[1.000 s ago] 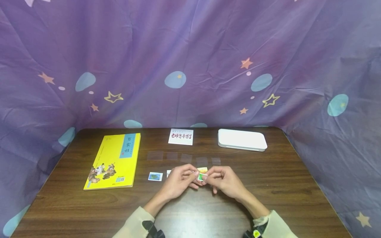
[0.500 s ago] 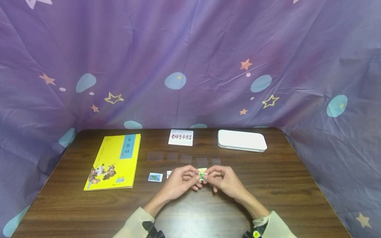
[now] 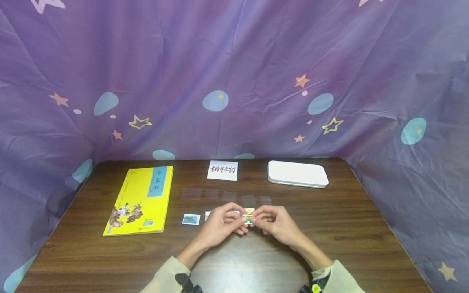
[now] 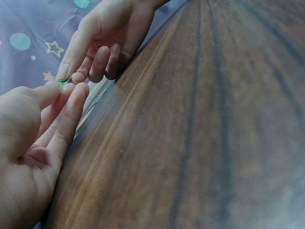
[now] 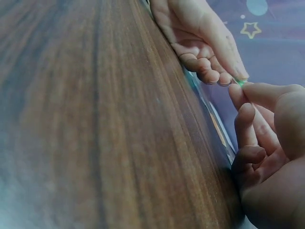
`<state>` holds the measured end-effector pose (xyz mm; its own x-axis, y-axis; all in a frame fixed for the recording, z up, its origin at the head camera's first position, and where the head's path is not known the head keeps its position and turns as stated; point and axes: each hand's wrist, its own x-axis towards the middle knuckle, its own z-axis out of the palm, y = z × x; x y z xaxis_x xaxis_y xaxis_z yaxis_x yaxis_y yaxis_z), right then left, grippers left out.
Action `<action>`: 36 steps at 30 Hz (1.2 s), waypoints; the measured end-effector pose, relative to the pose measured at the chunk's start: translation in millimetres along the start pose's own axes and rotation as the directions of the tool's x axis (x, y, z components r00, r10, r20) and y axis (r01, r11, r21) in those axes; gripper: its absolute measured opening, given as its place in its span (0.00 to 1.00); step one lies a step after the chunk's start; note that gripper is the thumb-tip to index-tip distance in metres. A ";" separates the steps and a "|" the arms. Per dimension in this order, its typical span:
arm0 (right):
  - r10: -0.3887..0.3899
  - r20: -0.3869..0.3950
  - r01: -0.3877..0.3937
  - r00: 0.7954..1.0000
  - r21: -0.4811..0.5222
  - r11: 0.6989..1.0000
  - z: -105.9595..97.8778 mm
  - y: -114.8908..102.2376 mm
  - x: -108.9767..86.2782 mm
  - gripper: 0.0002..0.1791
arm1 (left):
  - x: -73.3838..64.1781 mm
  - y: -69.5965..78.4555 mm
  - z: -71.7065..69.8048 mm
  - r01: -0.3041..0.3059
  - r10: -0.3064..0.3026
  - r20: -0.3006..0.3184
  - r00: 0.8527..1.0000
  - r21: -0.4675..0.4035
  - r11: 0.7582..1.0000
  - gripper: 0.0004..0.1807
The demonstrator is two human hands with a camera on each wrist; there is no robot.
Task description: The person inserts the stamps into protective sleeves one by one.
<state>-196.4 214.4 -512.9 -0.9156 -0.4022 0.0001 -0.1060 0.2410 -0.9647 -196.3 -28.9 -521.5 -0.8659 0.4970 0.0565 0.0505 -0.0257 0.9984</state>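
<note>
Both hands meet over the near middle of the table with a small green stamp [image 3: 248,220] between their fingertips. My left hand [image 3: 222,223] pinches its left side between thumb and fingers. The opposite side is pinched by my right hand [image 3: 275,219]. In the left wrist view only a sliver of the green stamp [image 4: 62,84] shows between the fingertips. A yellow-orange stamp [image 3: 250,211] lies just behind the hands, partly covered. To the left lies a blue stamp [image 3: 191,219], and another pale stamp [image 3: 207,214] is mostly hidden by my left hand.
Several clear plastic sleeves [image 3: 191,193] lie in a row behind the stamps. A yellow book [image 3: 141,199] is at the left. Farther back are a white card with red writing [image 3: 222,170] and a flat white box [image 3: 297,173]. A purple curtain [image 3: 234,81] hangs behind the table [image 3: 348,240].
The green stamp has tilted between the fingertips, so its face looks narrower and a pale edge shows along its top. Both hands stay nearly in place.
</note>
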 end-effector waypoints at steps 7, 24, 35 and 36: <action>0.019 -0.065 -0.019 0.998 0.012 1.000 0.3 0.8 0.0 0.09 | -0.1 0.2 -1.1 0.015 -0.014 0.014 1.000 -0.023 1.000 0.15; -0.037 -0.010 0.037 0.999 -0.018 0.999 -0.8 1.9 0.1 0.08 | 0.8 -1.1 -0.5 0.045 -0.046 -0.019 0.999 -0.067 0.997 0.13; -0.048 0.007 0.048 0.999 -0.009 0.999 -1.0 3.8 0.6 0.07 | 1.0 -0.2 -0.6 0.038 -0.040 -0.027 0.999 -0.045 0.998 0.14; -0.049 0.013 0.049 0.999 -0.008 0.999 -1.3 4.0 0.5 0.07 | 1.1 -0.4 -0.6 0.036 -0.037 -0.026 0.999 -0.043 0.998 0.14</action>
<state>-197.8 216.3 -516.4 -0.9042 -0.4249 0.0435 -0.1536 0.2284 -0.9614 -197.6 -28.9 -521.8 -0.8798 0.4749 0.0198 -0.0017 -0.0448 0.9990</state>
